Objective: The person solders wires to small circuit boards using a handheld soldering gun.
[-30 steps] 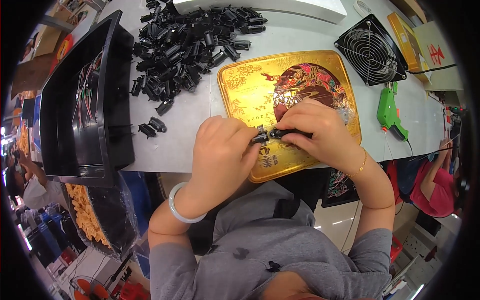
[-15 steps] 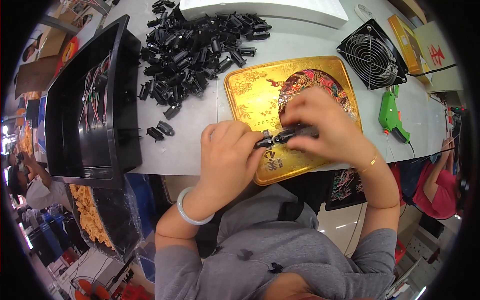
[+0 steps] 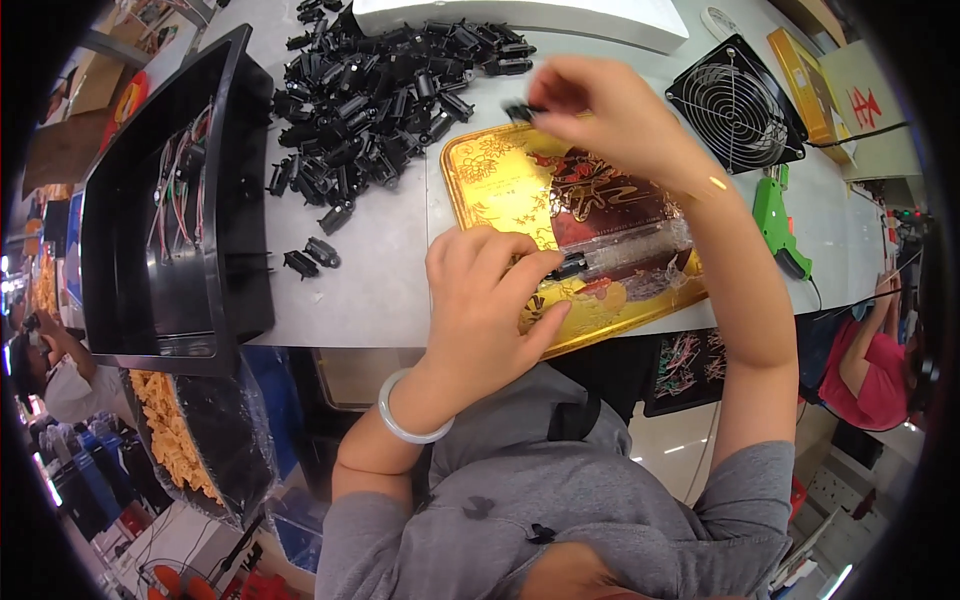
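My left hand [image 3: 490, 295] is closed over a small black cylindrical plastic part [image 3: 570, 266], resting at the golden lid [image 3: 480, 160]; the fingers cover much of that part. My right hand [image 3: 590, 105] is raised at the lid's far edge. Between its thumb and fingers is another small black plastic part [image 3: 521, 111], smeared by motion. Just left of that hand spreads a large heap of similar black parts [image 3: 370, 110]. Two more loose parts [image 3: 312, 257] lie apart, nearer the front. A clear plastic strip [image 3: 645, 243] lies across the lid's dark red picture.
A deep black bin [image 3: 150, 250] holding coloured wires stands on the left. To the right are a black fan with a wire guard [image 3: 735, 110] and a green glue gun [image 3: 778, 225]. White foam [image 3: 530, 18] lines the back. Another person [image 3: 870, 370] sits at far right.
My right hand has lifted away from my left and moved to the lid's far edge, carrying a black part. The left hand stays over the lid, shifted slightly right.
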A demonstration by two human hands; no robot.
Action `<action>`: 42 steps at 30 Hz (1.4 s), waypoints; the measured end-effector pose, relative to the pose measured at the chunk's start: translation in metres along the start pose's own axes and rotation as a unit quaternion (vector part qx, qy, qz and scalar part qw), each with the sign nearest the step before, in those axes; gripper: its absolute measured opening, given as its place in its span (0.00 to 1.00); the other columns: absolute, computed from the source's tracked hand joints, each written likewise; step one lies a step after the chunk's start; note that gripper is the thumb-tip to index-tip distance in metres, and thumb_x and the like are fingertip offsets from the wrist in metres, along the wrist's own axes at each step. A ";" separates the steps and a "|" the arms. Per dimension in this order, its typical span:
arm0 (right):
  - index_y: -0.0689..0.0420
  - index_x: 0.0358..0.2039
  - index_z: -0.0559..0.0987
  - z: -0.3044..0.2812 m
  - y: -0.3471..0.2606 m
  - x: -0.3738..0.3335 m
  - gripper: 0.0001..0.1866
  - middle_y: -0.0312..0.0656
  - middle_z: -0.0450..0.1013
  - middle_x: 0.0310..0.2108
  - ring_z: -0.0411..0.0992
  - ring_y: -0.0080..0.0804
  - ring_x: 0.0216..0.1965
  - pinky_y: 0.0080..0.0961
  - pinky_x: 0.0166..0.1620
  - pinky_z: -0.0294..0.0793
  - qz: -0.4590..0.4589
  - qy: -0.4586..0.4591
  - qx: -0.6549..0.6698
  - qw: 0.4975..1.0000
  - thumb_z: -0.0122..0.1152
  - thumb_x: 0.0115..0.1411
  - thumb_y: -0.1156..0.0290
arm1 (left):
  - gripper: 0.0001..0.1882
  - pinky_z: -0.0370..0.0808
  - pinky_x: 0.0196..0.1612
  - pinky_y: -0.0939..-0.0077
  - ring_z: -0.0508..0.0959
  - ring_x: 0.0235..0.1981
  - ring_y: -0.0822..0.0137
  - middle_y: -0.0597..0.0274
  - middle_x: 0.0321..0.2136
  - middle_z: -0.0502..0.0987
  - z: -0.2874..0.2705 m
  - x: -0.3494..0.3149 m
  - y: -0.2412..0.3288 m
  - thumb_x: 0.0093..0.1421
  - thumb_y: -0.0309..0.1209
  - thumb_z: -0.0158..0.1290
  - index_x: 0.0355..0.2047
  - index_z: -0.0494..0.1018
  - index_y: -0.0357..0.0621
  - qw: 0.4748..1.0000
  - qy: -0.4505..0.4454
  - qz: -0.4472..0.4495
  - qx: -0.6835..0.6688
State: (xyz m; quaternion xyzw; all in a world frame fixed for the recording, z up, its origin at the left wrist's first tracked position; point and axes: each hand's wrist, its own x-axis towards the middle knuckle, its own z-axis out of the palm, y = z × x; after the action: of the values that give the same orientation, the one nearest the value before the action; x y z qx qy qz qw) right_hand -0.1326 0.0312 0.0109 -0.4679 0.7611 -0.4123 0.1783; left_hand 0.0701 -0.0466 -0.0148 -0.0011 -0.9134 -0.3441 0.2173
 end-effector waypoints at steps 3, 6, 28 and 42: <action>0.64 0.30 0.73 -0.015 -0.016 -0.047 0.09 0.33 0.69 0.24 0.66 0.15 0.27 0.13 0.32 0.67 0.111 -0.119 0.083 0.983 0.58 0.45 0.82 | 0.17 0.57 0.46 0.66 0.65 0.37 0.60 0.64 0.29 0.69 0.007 0.001 -0.003 0.38 0.31 0.59 0.32 0.73 0.46 1.000 -0.004 -0.001 0.000; 0.62 0.30 0.75 -0.007 -0.012 -0.068 0.09 0.37 0.71 0.27 0.69 0.22 0.28 0.17 0.33 0.69 0.101 -0.121 -0.067 0.985 0.59 0.46 0.80 | 0.15 0.56 0.46 0.66 0.66 0.36 0.61 0.66 0.28 0.70 0.011 0.002 -0.001 0.39 0.31 0.59 0.31 0.74 0.47 1.000 -0.005 -0.015 0.017; 0.61 0.28 0.76 -0.006 -0.014 -0.110 0.09 0.40 0.68 0.27 0.68 0.36 0.32 0.28 0.36 0.69 -0.041 -0.044 -0.194 0.979 0.61 0.43 0.77 | 0.11 0.54 0.46 0.68 0.67 0.35 0.66 0.69 0.26 0.70 0.020 0.007 -0.005 0.41 0.29 0.59 0.28 0.75 0.49 0.999 0.003 -0.032 0.023; 0.59 0.32 0.75 0.031 -0.012 0.022 0.11 0.47 0.72 0.29 0.71 0.45 0.34 0.35 0.38 0.70 -0.103 0.031 -0.217 0.970 0.57 0.46 0.73 | 0.10 0.53 0.47 0.67 0.66 0.35 0.66 0.69 0.25 0.69 0.023 0.004 -0.004 0.42 0.30 0.58 0.28 0.75 0.48 1.000 0.015 -0.023 0.013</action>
State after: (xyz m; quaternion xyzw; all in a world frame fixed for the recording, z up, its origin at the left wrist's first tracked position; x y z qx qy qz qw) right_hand -0.1165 -0.0048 0.0047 -0.5582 0.7852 -0.2679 0.0059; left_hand 0.0566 -0.0358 -0.0310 0.0280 -0.9143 -0.3373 0.2227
